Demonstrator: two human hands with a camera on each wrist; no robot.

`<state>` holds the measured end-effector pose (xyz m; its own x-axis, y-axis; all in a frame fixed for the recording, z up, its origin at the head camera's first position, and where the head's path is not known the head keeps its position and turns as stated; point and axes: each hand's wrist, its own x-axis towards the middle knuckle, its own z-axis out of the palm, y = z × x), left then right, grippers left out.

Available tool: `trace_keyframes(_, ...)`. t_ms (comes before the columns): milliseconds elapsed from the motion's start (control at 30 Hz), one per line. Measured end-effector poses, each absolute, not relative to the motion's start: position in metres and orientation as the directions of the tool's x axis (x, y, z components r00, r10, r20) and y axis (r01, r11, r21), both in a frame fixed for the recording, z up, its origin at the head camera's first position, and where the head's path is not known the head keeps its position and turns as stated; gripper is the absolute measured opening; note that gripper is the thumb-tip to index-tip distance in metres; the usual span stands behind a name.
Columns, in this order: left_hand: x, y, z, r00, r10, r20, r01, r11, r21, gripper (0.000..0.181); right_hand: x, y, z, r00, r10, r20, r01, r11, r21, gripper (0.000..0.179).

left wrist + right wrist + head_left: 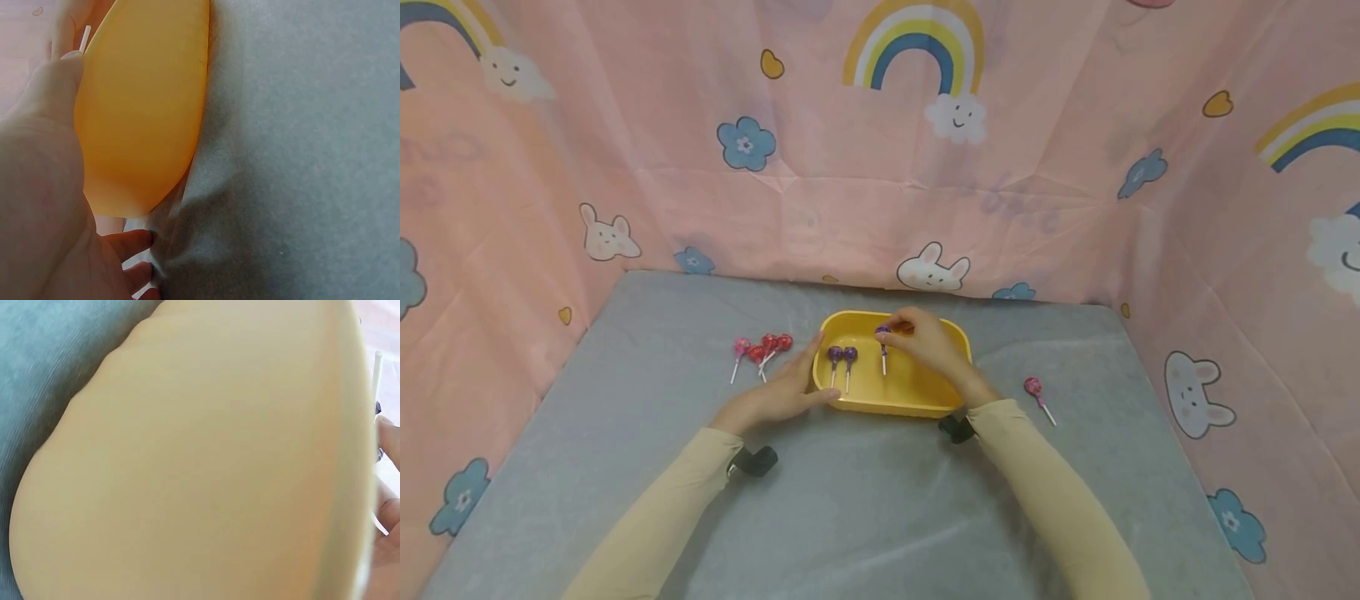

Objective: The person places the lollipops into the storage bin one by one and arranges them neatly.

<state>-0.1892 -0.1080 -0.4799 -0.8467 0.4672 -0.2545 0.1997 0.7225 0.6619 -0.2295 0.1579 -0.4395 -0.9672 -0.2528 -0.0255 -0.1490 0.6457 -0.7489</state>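
In the head view, a yellow tray sits on the table. My left hand holds its left end, thumb at the front rim and fingers along the outer side; the left wrist view shows this thumb by the rim. Inside, two purple lollipops lie side by side at the left. Over the tray, my right hand pinches a purple lollipop near its head, stick downward. A red patch shows beneath that hand, mostly hidden. In the right wrist view, the tray wall hides most of the fingers.
Several red and pink lollipops lie grouped left of the tray, close to my left hand. A single pink lollipop lies to the right. Pink printed cloth hangs behind and beside the grey-covered table.
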Motion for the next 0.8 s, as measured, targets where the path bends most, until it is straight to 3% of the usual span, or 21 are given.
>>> trace_keyframes(800, -0.19, -0.109, -0.481, -0.844, 0.483, -0.234, 0.223, 0.712, 0.666, 0.105, -0.236, 0.137, -0.459, -0.968, -0.244, -0.065, -0.104, 0.623, -0.776, 0.029)
